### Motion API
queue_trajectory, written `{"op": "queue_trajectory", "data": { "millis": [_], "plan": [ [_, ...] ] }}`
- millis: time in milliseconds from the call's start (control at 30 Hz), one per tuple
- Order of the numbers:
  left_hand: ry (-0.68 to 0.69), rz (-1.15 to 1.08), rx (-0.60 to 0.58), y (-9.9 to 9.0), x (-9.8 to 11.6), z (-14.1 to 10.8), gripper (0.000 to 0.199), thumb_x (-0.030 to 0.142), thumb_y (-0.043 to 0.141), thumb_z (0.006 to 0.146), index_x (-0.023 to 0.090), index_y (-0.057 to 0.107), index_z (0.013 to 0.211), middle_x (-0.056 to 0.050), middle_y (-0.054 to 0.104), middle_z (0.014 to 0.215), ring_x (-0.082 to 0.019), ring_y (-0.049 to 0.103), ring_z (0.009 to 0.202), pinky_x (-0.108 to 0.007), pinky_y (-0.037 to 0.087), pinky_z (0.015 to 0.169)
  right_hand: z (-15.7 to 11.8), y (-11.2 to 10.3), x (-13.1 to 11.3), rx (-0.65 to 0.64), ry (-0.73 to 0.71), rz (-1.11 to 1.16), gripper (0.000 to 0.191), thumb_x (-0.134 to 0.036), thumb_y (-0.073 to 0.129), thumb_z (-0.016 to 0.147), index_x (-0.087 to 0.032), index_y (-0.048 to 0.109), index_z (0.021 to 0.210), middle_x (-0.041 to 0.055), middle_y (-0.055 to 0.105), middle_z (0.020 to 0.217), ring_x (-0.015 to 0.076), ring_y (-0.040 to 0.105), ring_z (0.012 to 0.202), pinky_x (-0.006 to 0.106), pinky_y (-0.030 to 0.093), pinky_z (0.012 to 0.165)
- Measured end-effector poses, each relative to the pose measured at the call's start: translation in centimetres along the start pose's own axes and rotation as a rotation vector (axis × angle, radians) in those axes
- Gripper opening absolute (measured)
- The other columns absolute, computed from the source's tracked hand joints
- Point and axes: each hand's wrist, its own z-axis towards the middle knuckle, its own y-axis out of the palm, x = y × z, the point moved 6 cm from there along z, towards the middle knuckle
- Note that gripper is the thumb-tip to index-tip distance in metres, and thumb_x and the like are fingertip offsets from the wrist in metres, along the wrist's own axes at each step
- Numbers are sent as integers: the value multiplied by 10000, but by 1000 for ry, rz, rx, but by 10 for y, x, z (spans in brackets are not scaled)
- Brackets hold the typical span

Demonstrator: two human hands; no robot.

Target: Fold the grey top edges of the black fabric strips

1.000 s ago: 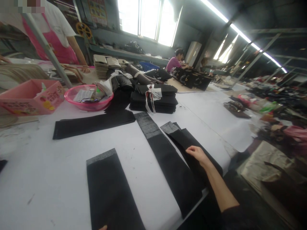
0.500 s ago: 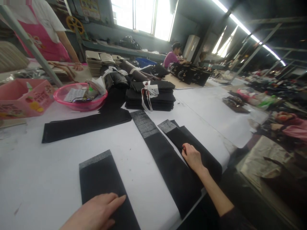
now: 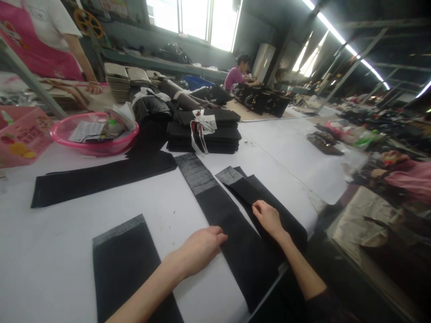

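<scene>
While the right hand pinches a black panel right of centre, the left hand, grip unclear, overlaps the central strip.

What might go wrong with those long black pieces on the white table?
The long black strip with a grey end by the left hand lies close to the near edge of the white table, so it might slip off. The left forearm crosses the wide black piece and might nudge it. The right hand seems to pinch the grey-tipped black piece, which might crease.
</scene>
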Motion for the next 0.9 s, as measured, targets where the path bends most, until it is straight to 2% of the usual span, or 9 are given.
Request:
{"op": "queue_trajectory", "data": {
  "millis": [67,200,367,467,567,767,900],
  "plan": [
    [21,64,87,2,-2,24,360,164,434,894,220,538,1234,-92,563,1254,-222,559,1134,-317,448,935,3,1,4,0,21,7,138,-263,476,904,-222,567,808,-22,625,773,131,575,637,247,346,566],
    [51,273,248,11,-7,76,373,133,397,899,174,506,1254,-99,542,1316,-218,497,1219,-348,416,988,2,2,3,14,23,2,92,-271,499,892,-224,554,837,-24,616,791,133,581,670,242,349,575],
    [35,357,335,25,-15,115,393,162,374,923,130,463,1304,-125,494,1383,-235,414,1304,-434,274,1109,-2,3,-3,31,-10,-4,174,-395,554,885,-222,555,905,-18,598,782,141,571,667,243,350,566],
    [36,390,361,28,-18,121,374,204,353,950,141,478,1297,-107,508,1377,-226,420,1300,-429,255,1121,-1,2,-8,69,-21,-3,210,-411,531,901,-211,564,953,-3,607,793,153,581,694,250,358,582],
    [31,414,376,29,-20,122,365,239,369,958,151,484,1293,-97,524,1362,-220,439,1284,-420,278,1109,1,1,-10,99,-15,45,192,-377,480,931,-214,582,920,8,629,834,159,595,749,255,377,628],
    [34,428,383,31,-21,117,390,288,438,944,160,463,1311,-98,524,1360,-220,424,1300,-409,292,1102,6,2,-2,1,34,240,212,-405,491,929,-255,621,857,-28,653,841,139,600,695,251,415,643],
    [32,423,387,32,-22,119,377,282,435,947,165,471,1303,-100,523,1360,-222,433,1292,-416,303,1095,3,1,-3,-15,11,243,183,-426,571,882,-258,609,946,-16,637,924,139,592,709,254,445,648]
  ]
}}
